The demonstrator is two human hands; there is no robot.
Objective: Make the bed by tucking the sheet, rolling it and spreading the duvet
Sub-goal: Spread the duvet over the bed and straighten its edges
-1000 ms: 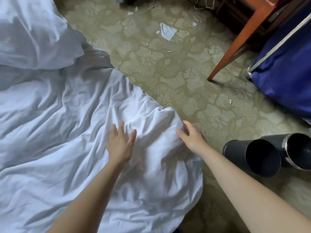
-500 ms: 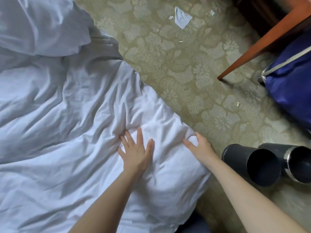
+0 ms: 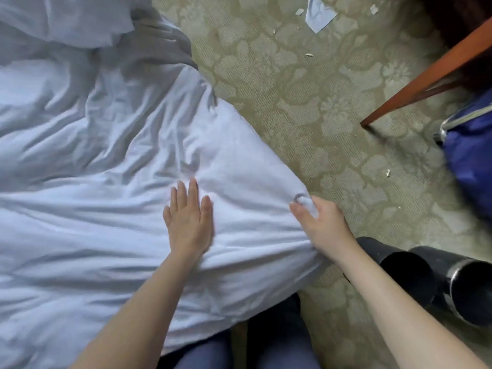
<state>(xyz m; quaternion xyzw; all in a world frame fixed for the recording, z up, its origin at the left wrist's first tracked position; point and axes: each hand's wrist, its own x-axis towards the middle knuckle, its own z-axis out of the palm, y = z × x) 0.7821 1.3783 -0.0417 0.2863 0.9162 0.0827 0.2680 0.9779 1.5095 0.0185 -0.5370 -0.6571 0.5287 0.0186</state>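
A crumpled white duvet [image 3: 93,195] covers the left and middle of the head view, its corner bulging out over the carpet. My left hand [image 3: 189,222] lies flat on it, palm down, fingers apart, near that corner. My right hand [image 3: 323,227] is at the corner's outer edge, fingers curled around a bunch of the white fabric. A second heap of white bedding [image 3: 66,20] lies at the top left. The mattress and sheet beneath are hidden.
Patterned beige-green carpet [image 3: 306,102] lies to the right, with a scrap of paper [image 3: 319,12] and small litter. Two dark cylindrical bins [image 3: 415,275] lie on their sides beside my right arm. A wooden furniture leg [image 3: 426,75] and a blue bag [image 3: 471,161] stand at the right.
Both hands have slid along the duvet toward its corner. My right hand went from resting open at the edge to clutching the fabric. The camera has tilted down and closer.
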